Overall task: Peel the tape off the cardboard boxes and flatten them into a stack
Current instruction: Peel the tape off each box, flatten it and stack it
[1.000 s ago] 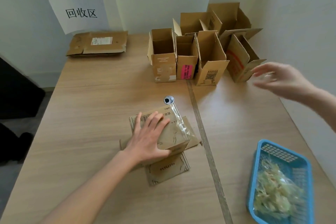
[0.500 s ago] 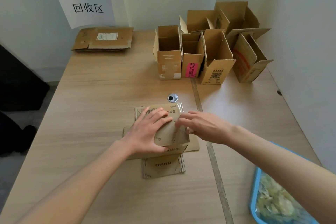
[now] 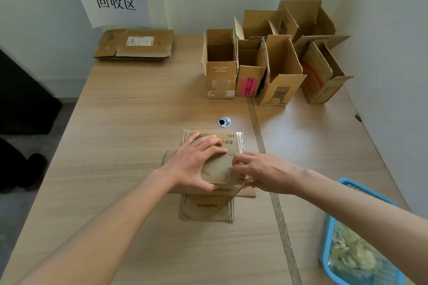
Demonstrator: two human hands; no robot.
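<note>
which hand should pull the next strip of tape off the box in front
Right. The right hand already has its fingertips at the clear tape on the box edge, while the left hand lies flat on top, steadying it.

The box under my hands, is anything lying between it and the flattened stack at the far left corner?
Nothing visible does: only bare table lies between the box and the flattened stack.

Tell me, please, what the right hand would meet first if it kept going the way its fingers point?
Probably the left hand: the right hand points leftward across the taped box, and the fingertips are already nearly touching, though depth is hard to judge.
</note>
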